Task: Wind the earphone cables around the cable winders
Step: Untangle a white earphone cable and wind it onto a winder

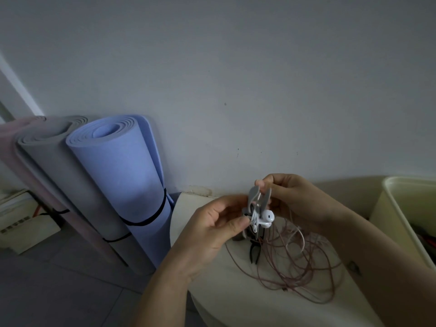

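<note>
My left hand (212,228) pinches the lower part of the grey cable winder (255,198), thumb on the near side and curled fingers behind it. My right hand (291,199) pinches the top of the same winder, fingertips closed on its upper prongs. The winder is held upright in the air between both hands, above the far edge of the table (236,303). A white earphone cable (253,218) is wrapped in several turns round the winder's waist. The two white earbuds (267,218) stick out to the right of those turns, just below my right hand. A thin loose strand runs down from under my right hand toward the table; where it ends cannot be told. On the table, below and to the right of the winder, lies a loose tangle of pinkish cable (304,258), spread in wide loops. A black pronged piece (254,253) lies at the tangle's left edge, directly under the winder; what it is cannot be told. A cream bin (398,208) stands at the right, beside the table. To the left, three rolled mats lean against the wall: blue (122,175), grey (59,171) and pink (11,147). Black straps bind the blue and grey rolls.
</note>
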The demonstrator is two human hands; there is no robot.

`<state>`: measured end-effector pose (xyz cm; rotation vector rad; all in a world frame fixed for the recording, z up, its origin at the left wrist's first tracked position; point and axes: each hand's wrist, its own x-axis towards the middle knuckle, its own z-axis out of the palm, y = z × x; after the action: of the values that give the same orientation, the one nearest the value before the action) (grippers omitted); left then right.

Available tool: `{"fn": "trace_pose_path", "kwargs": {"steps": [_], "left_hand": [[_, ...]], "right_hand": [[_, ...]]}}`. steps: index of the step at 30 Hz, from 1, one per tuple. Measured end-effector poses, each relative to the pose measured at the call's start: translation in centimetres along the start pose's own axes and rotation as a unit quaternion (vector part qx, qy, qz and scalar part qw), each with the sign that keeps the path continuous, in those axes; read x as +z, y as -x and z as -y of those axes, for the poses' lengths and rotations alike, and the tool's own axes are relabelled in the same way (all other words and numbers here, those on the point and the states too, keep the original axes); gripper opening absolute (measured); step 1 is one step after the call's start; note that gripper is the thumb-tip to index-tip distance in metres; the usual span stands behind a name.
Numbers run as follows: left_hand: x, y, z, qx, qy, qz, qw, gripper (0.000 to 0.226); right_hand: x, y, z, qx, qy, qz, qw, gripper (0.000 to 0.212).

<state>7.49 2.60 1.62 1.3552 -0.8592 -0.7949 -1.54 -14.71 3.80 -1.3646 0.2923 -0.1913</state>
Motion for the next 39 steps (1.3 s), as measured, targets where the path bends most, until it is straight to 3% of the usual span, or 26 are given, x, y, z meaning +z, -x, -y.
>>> {"fn": "trace_pose_path", "kwargs": {"steps": [5,9,12,16,23,29,31,34,36,39], "left_hand": [[0.0,-0.1,0.0,0.015,0.029,-0.026,0.999,0.032],[0.0,0.0,-0.2,0.026,0.028,-0.046,0.998,0.028],[0.0,-0.1,-0.1,0.029,0.044,-0.073,0.996,0.032],[-0.2,-0.3,0.1,0.019,0.115,-0.116,0.986,0.029],[-0.2,-0.3,-0.4,-0.012,0.230,-0.105,0.967,0.040],[0.1,-0.5,-0.7,-0.036,0.270,-0.124,0.954,0.038],[0.0,-0.5,-0.8,-0.061,0.298,-0.137,0.943,0.028],[-0.4,-0.5,-0.5,-0.117,0.342,-0.179,0.915,0.023],[-0.6,-0.6,-0.3,-0.141,0.358,-0.219,0.897,0.030],[-0.8,-0.7,-0.2,-0.158,0.377,-0.260,0.875,0.017]], "right_hand": [[0.3,-0.7,-1.2,0.016,-0.003,0.008,1.000,0.033],[0.6,-1.1,-2.2,0.051,-0.019,0.014,0.998,0.055],[1.6,-1.2,-2.7,0.077,-0.027,-0.016,0.997,0.028],[3.1,-1.2,-3.3,0.084,-0.025,-0.023,0.996,0.051],[3.5,-1.4,-3.7,0.058,-0.024,-0.053,0.997,0.027],[4.2,-1.6,-4.6,0.073,-0.030,-0.040,0.996,0.036],[4.2,-1.7,-4.8,0.064,0.033,-0.039,0.997,0.037],[4.1,-1.7,-5.6,0.053,0.251,-0.056,0.965,0.036],[4.2,-1.9,-6.0,0.050,0.314,-0.060,0.946,0.038],[4.3,-2.1,-5.8,0.011,0.379,-0.071,0.922,0.038]]}}
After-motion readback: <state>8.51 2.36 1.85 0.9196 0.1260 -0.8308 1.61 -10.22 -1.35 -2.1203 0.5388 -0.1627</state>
